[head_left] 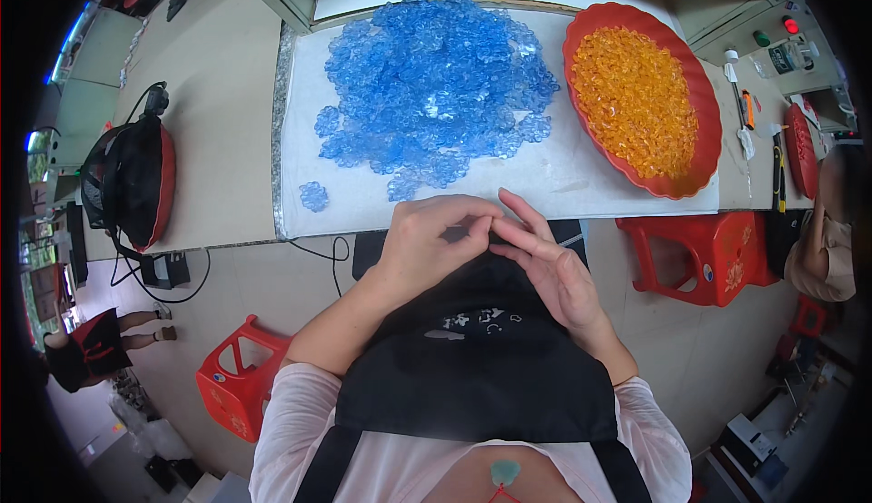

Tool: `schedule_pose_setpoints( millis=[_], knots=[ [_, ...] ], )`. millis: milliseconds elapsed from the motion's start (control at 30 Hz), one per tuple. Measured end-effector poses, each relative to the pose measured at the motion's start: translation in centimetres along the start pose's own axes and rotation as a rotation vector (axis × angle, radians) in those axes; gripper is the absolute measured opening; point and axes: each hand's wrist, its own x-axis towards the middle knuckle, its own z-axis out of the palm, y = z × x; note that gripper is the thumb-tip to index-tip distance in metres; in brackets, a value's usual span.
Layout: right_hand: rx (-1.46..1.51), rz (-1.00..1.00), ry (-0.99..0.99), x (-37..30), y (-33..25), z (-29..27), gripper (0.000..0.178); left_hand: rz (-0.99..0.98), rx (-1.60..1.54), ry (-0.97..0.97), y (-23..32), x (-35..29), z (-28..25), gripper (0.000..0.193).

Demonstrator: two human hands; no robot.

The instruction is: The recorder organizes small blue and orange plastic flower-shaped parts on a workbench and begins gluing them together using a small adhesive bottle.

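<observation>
Green and smooth-looking, a pendant (504,473) hangs from a red cord (498,493) at the person's neck, well to the near side of the blue pile (440,85). Next toward the pile come a pale shirt (295,421) and a black apron (472,367) with light markings.

Just on the near side of the pile, the hands come together at the fingertips. Thumb and forefinger of the left hand (413,239) curve into a pinch, meeting the tips of the right hand (561,276), whose other fingers spread loosely. Whether something small sits between those tips, I cannot tell.

Apart from the pile, at its near-left corner, lies a loose blue piece (313,196), see-through and bumpy-edged. The pile itself, many such clear blue pieces, is heaped on a white sheet (304,144) over the tabletop (227,94). Right beside it stands a red scalloped dish (709,121) full of orange pieces (631,99).

Well left of the pile sits a black bag-like thing (118,180) with a red edge; well right of it, a clear bottle (788,56) and a yellow-and-black tool (778,171). Lower down, red stools (232,385) stand to the pile's near left and near right. Farther off to its right is a co-worker (822,249); far left, another person (86,353) in dark clothes.
</observation>
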Motion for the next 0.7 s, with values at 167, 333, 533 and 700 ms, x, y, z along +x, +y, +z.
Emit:
schedule_pose_setpoints(
  millis=[167,333,533,700],
  knots=[
    [0.081,-0.004,0.013,0.0,0.1,-0.2,0.065,-0.185,-0.297,-0.035,-0.4,0.0,0.1,0.012],
    [-0.127,-0.046,0.06,-0.3,-0.1,-0.2,0.063,0.019,0.021,0.061,0.5,0.1,0.7,0.013],
    [-0.779,-0.132,0.08,-0.5,-0.3,0.4,0.06,-0.002,0.117,0.131,0.2,-0.4,1.5,0.01],
    [-0.946,-0.154,0.072,-0.4,-0.4,0.9,0.064,0.061,0.131,0.186,0.1,0.0,1.4,0.005]
  ],
)
